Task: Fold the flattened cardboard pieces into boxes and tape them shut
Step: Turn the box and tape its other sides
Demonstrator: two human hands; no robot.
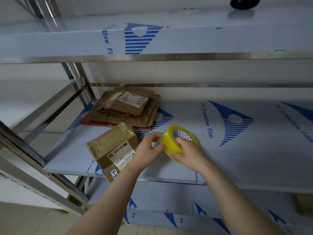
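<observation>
Head view of a steel rack with three shelf levels in sight, each covered in white film printed in blue. On the middle shelf (pixel 237 158) lie one folded box (pixel 111 148) and one stack of flattened cardboard pieces (pixel 125 109); the number of pieces in the stack cannot be counted. The stack sits at the rear left. The box, wrapped in clear tape, stands in front of it and overhangs the shelf's front edge. Two shipping labels show, one on the box and one on the top piece of the stack. One yellow tape roll (pixel 172 143) is held above the shelf, just right of the box. The right hand (pixel 189 151) grips the roll, fingers curled into its core. The left hand (pixel 149 148) pinches the roll's outer rim between thumb and fingertips. One black object (pixel 244 2) rests on the upper shelf (pixel 203 36).
</observation>
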